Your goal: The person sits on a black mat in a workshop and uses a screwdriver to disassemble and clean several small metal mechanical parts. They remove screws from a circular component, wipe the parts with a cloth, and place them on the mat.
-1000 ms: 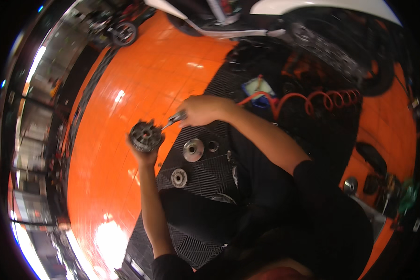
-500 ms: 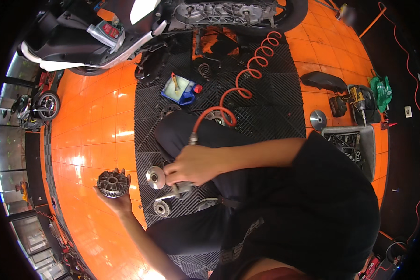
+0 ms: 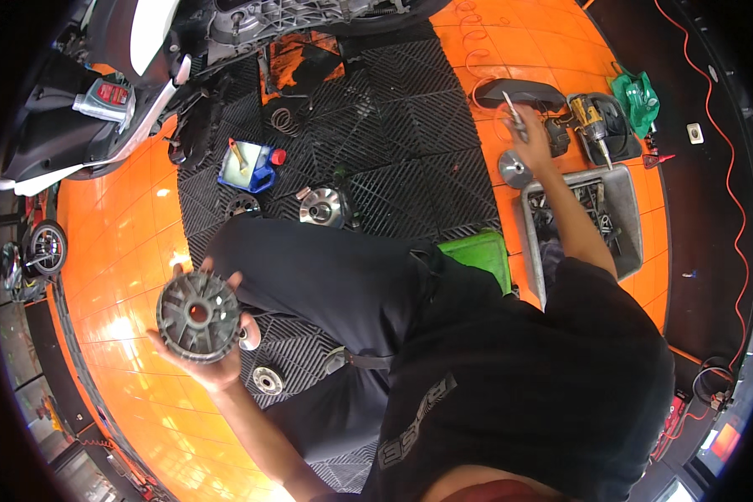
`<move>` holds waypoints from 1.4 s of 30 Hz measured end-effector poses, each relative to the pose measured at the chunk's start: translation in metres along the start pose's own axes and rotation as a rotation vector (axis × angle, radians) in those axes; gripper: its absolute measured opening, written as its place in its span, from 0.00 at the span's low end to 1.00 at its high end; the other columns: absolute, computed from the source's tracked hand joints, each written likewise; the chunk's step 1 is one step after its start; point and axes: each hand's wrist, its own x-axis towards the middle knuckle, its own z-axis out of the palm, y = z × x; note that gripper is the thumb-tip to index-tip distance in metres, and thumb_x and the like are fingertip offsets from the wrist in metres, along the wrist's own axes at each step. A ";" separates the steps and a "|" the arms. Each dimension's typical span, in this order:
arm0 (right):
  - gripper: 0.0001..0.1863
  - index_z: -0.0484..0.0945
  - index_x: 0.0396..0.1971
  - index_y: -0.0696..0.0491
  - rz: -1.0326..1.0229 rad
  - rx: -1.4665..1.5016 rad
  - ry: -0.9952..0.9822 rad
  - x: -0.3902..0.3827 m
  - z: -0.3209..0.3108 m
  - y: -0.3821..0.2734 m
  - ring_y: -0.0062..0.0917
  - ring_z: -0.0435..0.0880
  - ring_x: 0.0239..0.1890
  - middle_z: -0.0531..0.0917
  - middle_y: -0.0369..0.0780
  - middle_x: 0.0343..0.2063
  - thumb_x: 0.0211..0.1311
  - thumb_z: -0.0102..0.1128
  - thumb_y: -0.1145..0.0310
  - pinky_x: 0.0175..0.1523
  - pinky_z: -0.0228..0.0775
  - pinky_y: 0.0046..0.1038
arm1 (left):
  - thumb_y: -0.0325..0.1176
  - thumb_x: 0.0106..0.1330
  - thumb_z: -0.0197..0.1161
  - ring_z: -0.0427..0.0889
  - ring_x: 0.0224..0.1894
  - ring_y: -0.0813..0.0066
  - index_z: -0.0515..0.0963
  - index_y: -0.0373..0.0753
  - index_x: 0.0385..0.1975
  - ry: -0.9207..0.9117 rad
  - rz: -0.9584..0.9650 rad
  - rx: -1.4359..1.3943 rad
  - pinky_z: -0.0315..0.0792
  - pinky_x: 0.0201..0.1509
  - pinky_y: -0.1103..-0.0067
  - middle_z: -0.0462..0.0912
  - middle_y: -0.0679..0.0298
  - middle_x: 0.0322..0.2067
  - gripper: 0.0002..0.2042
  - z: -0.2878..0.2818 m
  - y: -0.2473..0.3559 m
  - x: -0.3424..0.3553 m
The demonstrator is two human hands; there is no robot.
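Observation:
On my left side, my left hand (image 3: 217, 371) is closed around a round, ribbed metal pulley part (image 3: 194, 316) with a central bore. Out at the upper right, my right hand (image 3: 530, 142) grips a silver air blow gun (image 3: 514, 113), with a coiled red hose (image 3: 477, 58) near it. Just below that hand lies a metal disc (image 3: 515, 169) on the orange floor. Smaller flanged metal parts (image 3: 268, 381) rest on the black mat by my legs, and a shiny metal bell (image 3: 320, 207) sits beyond my knee.
A scooter (image 3: 100, 67) stands at the top. A blue-and-white jug with brush (image 3: 247, 167), spring (image 3: 284, 121) and green tray (image 3: 477, 261) are on the mat. At right are a yellow power tool (image 3: 592, 121), black cover (image 3: 510, 94), grey tool tray (image 3: 626, 222) and green bag (image 3: 636, 100).
My view has turned to the right. My right hand has moved from beside my left hand out to the upper right with the gun. My left hand still holds the pulley part.

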 end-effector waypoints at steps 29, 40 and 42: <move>0.19 0.67 0.54 0.59 0.281 0.123 0.201 -0.090 -0.065 0.161 0.29 0.83 0.48 0.84 0.47 0.46 0.67 0.61 0.75 0.57 0.73 0.29 | 0.54 0.43 0.77 0.61 0.66 0.48 0.68 0.53 0.64 -1.077 -0.276 2.171 0.66 0.56 0.48 0.64 0.53 0.61 0.44 0.184 -0.527 0.163; 0.16 0.67 0.52 0.61 0.081 0.194 0.242 -0.085 -0.061 0.157 0.33 0.84 0.46 0.83 0.51 0.43 0.67 0.58 0.78 0.52 0.77 0.33 | 0.51 0.48 0.75 0.65 0.60 0.47 0.69 0.51 0.61 -1.046 -0.386 2.282 0.71 0.43 0.50 0.65 0.53 0.57 0.38 0.207 -0.563 0.158; 0.17 0.67 0.52 0.61 0.070 0.194 0.256 -0.085 -0.059 0.160 0.34 0.85 0.43 0.83 0.52 0.42 0.66 0.60 0.77 0.51 0.79 0.34 | 0.50 0.49 0.75 0.65 0.59 0.47 0.70 0.50 0.61 -1.063 -0.406 2.279 0.72 0.43 0.50 0.65 0.53 0.57 0.37 0.210 -0.560 0.161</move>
